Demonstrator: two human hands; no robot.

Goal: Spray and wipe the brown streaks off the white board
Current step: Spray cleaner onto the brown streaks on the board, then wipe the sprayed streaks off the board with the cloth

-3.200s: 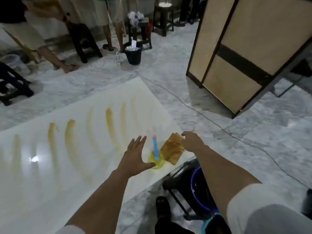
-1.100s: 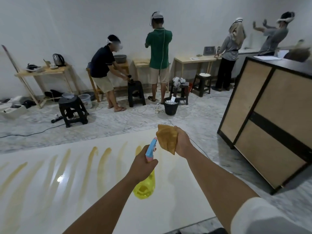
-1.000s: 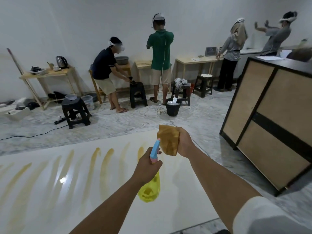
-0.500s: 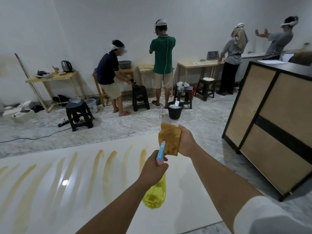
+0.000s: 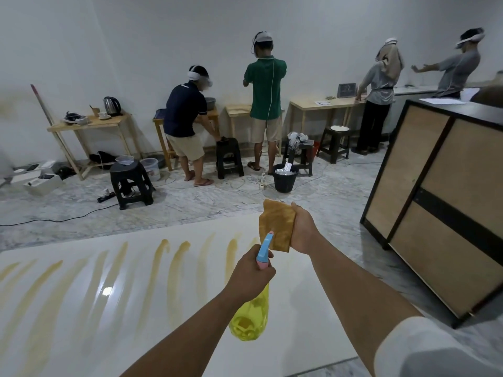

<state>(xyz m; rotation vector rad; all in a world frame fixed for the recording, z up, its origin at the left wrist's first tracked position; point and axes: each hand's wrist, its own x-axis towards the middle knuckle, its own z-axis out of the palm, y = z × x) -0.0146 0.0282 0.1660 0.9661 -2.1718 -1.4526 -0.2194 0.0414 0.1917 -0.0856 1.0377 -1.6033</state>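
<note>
Board [image 5: 81, 308] lies flat on the marble floor in the head view, white and glossy, with a row of brown streaks [image 5: 174, 270] running across its far half, none of them wiped. Above the board's right part the left hand [image 5: 251, 274] grips a bottle [image 5: 249, 319], yellow body hanging below the fist and the blue-and-pink spray head [image 5: 264, 250] rising above it, aimed away from the person. Just beyond it the right hand [image 5: 303, 231] clutches a tan cloth [image 5: 276, 227], held upright clear of the board. A few seconds ago both bottle and cloth lay at the board's near edge with the hands only reaching for them; now both are lifted and carried over the board, so the pickup is done and spraying seems to be next, probably on the nearest streaks to the left of the bottle. Past the board's far edge several people work at wooden tables along the wall.
</note>
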